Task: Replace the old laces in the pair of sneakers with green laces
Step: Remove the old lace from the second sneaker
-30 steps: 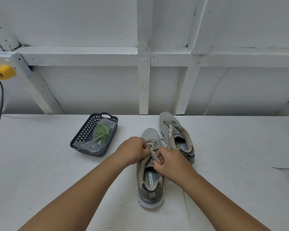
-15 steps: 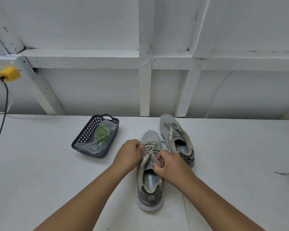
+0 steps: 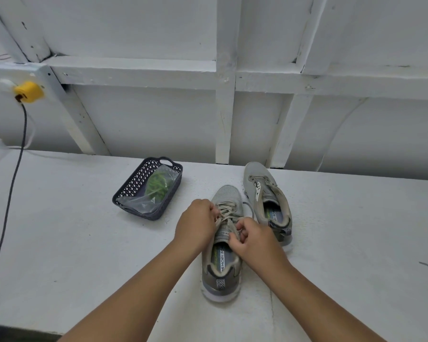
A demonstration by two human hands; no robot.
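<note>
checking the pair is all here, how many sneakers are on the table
2. The near sneaker lies in front of the person, both hands at its laces; the far sneaker lies just right of it. None seems hidden.

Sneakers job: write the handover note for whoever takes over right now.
Left hand: grips the near sneaker at its old lace.
Right hand: fingers pinch the same lace near the tongue.
Far sneaker: beside it on the table; lacing unclear.
Green laces: bagged, in the dark basket.
Done: no green lace fitted.
Left: unlace, then thread green laces into both.
</note>
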